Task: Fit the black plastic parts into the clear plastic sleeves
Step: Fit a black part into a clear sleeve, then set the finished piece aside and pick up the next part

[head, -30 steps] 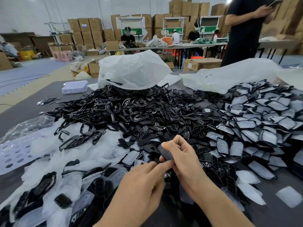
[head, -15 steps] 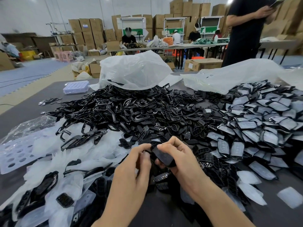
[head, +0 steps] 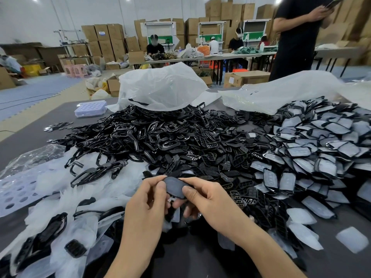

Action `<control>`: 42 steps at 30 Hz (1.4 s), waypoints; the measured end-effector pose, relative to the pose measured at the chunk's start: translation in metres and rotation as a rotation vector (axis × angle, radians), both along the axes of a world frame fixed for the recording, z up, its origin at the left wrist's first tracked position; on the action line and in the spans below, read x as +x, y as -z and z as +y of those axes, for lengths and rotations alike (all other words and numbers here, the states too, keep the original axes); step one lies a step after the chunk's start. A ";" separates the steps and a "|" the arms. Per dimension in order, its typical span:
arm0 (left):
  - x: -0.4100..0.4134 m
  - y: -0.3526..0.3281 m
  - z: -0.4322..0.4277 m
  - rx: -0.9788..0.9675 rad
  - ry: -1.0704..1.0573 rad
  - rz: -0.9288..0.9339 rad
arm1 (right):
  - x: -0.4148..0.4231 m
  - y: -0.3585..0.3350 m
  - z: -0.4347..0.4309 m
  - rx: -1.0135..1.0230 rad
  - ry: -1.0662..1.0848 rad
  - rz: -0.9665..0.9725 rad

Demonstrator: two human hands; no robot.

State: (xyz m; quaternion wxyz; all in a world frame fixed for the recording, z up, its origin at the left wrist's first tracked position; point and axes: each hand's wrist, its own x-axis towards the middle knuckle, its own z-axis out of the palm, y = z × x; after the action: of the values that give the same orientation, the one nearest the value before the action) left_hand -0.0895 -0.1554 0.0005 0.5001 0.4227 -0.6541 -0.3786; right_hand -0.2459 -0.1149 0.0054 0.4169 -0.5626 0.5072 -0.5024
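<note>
Between both hands I hold one black plastic part [head: 175, 187], oval and covered by a hazy clear sleeve. My left hand [head: 147, 203] pinches its left end with thumb and forefinger. My right hand [head: 202, 199] pinches its right end, thumb on top. A big heap of bare black parts [head: 180, 141] fills the middle of the table. Sleeved parts [head: 321, 141] are piled at the right. Loose clear sleeves [head: 66, 197] lie at the left, mixed with black frames.
Two large translucent bags [head: 160, 87] lie behind the heaps. A small clear tray [head: 90, 108] sits at the back left of the dark table [head: 200, 261]. A person in black [head: 297, 37] stands at the far right edge. Other workers sit at distant tables among cardboard boxes.
My left hand rose from below the part to grip its left end. Both hands lifted the part slightly, and it now lies flat and sleeved between my fingers.
</note>
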 end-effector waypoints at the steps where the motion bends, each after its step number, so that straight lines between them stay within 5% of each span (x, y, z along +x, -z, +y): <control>1: -0.001 0.000 0.001 0.006 0.013 0.014 | -0.002 0.000 0.000 -0.002 0.018 0.013; 5: -0.001 0.001 0.002 -0.009 0.053 0.017 | -0.025 -0.010 -0.002 -0.087 0.298 -0.063; 10: 0.003 0.003 -0.004 -0.060 -0.066 -0.050 | -0.088 -0.019 0.011 -0.285 0.952 -0.451; 13: 0.006 0.004 -0.007 -0.106 -0.113 -0.163 | -0.102 -0.017 0.017 -0.297 1.089 -0.478; 18: 0.013 0.009 -0.007 -0.392 -0.249 -0.672 | -0.070 -0.010 0.007 -0.194 0.844 -0.049; 25: 0.011 0.012 -0.013 -0.357 -0.246 -0.962 | -0.025 0.023 -0.004 0.072 0.289 1.056; 42: 0.006 0.007 -0.013 -0.412 -0.374 -0.689 | -0.026 0.019 -0.010 -0.005 0.391 1.050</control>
State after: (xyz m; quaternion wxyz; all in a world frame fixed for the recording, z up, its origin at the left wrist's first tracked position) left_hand -0.0838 -0.1688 -0.0066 0.3866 0.5269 -0.7566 0.0196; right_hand -0.2723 -0.1246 -0.0139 0.0060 -0.6336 0.7405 -0.2239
